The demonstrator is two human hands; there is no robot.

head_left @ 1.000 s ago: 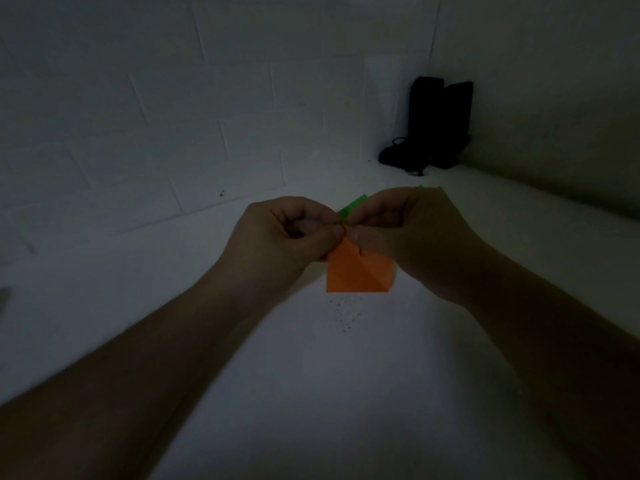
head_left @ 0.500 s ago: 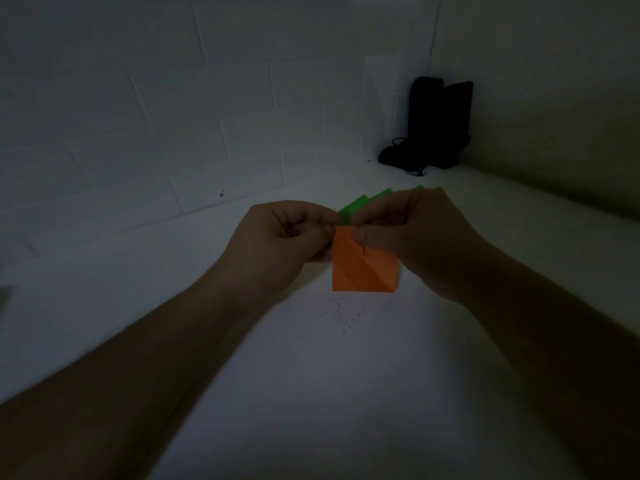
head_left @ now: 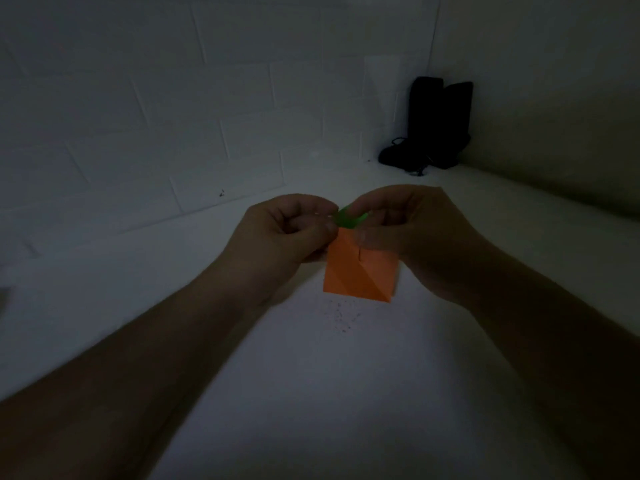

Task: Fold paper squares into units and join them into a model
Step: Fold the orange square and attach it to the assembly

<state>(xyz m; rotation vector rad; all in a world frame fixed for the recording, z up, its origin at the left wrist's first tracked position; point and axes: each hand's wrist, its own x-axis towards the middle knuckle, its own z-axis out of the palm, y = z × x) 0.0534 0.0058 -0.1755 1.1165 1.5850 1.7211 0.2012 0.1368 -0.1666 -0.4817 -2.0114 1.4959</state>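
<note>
An orange folded paper unit with a diagonal crease hangs between my two hands above the white table. A green paper unit shows just above it, mostly hidden behind my fingers. My left hand pinches the papers at the orange unit's upper left corner. My right hand holds the orange unit's upper right part with the thumb on its face and a fingertip on the green piece. The scene is dim.
The white table runs to a white brick wall behind. A black object with a cord stands in the far right corner. Small dark specks lie on the table below the paper.
The orange unit has swung from a tilted position to hang squarer and more of its face shows. The green piece is now bunched between my fingertips, with less of it showing.
</note>
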